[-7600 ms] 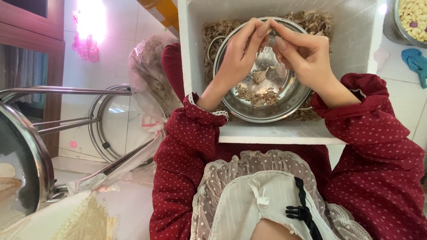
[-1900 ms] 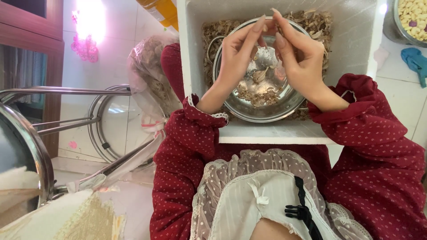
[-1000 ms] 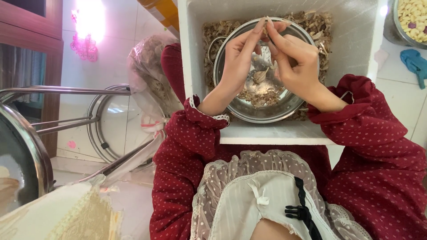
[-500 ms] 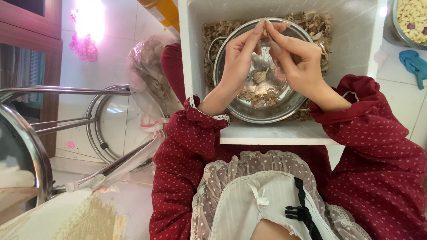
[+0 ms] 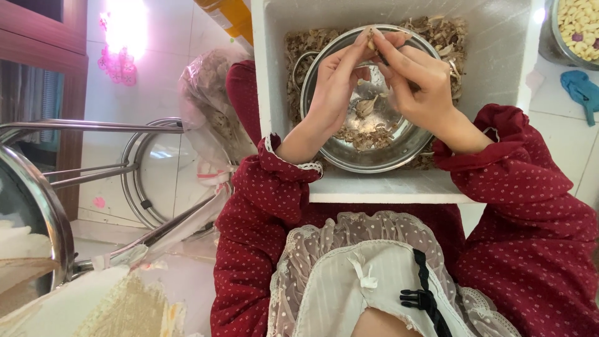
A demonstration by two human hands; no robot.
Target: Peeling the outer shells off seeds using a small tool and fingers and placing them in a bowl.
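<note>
My left hand [image 5: 340,87] and right hand [image 5: 417,84] meet above the steel bowl [image 5: 368,153], fingertips pinched together on a small garlic clove [image 5: 372,41] held over the bowl's far rim. Both hands are closed around it, left thumb and forefinger on one side, right fingers on the other. Inside the bowl lie more cloves and papery skins [image 5: 365,131]. The bowl sits in a white box [image 5: 387,187] with dry skins heaped around it. A clear bag [image 5: 209,106] of skins hangs just left of the box. At the top right, another bowl [image 5: 577,25] holds peeled cloves, with a blue cloth [image 5: 583,93] near it.
</note>
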